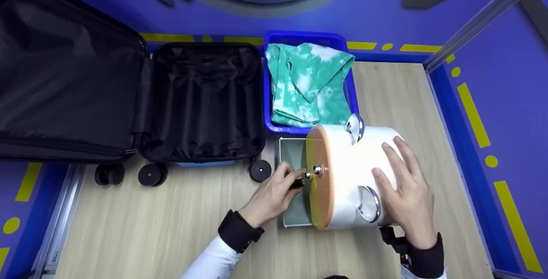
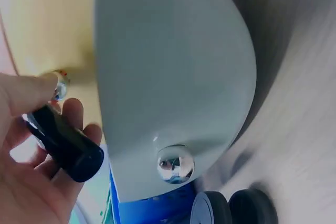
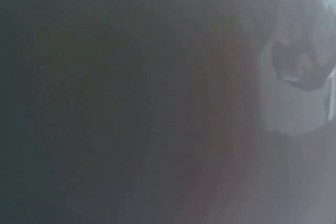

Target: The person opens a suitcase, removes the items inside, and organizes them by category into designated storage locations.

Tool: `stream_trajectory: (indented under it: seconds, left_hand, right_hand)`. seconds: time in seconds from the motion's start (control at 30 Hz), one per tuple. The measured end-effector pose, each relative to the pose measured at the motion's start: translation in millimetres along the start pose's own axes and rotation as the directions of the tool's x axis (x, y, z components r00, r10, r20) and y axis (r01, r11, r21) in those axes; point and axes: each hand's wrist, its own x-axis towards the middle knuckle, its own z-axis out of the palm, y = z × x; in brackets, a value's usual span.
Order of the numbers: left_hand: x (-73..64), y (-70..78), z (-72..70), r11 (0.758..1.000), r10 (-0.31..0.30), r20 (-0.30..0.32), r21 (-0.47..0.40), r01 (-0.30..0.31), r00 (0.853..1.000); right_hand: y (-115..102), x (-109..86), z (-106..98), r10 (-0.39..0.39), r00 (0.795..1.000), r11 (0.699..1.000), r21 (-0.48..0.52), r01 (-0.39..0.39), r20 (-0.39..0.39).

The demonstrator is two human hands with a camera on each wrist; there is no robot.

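Observation:
A white rounded storage box (image 1: 364,155) with chrome loop handles and an orange-yellow front (image 1: 321,206) sits on the wooden surface. From its lower front a grey-green drawer (image 1: 295,221) sticks out; the drawer's pale face (image 2: 173,61) bears a round chrome knob (image 2: 176,165). My left hand (image 1: 274,191) grips a small black cylinder (image 2: 65,142) in its curled fingers. Its thumb lies at another small chrome knob (image 2: 61,85) on the yellow front. My right hand (image 1: 409,191) rests with fingers spread on the box's white top. In the blurred right wrist view, a chrome handle (image 3: 302,64) shows at the upper right.
Behind the box stands a blue basket (image 1: 269,112) with a folded green-and-white cloth (image 1: 308,84). An opened black suitcase (image 1: 205,103) lies to the left, its wheels (image 1: 260,170) near the drawer. Blue walls (image 1: 492,78) border the wooden surface.

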Motion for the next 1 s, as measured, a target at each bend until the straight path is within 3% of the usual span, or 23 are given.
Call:
stream_trajectory:
  seconds: [0.2,0.4,0.73,1.0]
  left_hand:
    - [2.4,1.9,4.5,0.994,0.058,-0.021,0.09,-0.055,0.998]
    - [0.7,-2.4,11.7,0.962,0.137,0.02,0.237,-0.138,0.99]
    - [1.3,-5.3,18.9,0.907,0.025,0.159,0.411,-0.089,0.987]
    - [2.2,-5.2,23.0,0.877,-0.037,0.238,0.474,-0.083,0.971]
  right_hand:
    - [0.5,0.2,0.4,-0.007,1.0,1.0,0.004,0.007,-0.005]
    - [0.9,-0.2,1.3,-0.031,0.999,0.999,-0.012,0.031,-0.024]
    - [0.1,-0.4,0.7,-0.024,1.0,0.999,-0.025,0.024,-0.015]
    - [0.1,-0.8,1.1,-0.034,0.999,0.999,-0.037,0.033,-0.016]
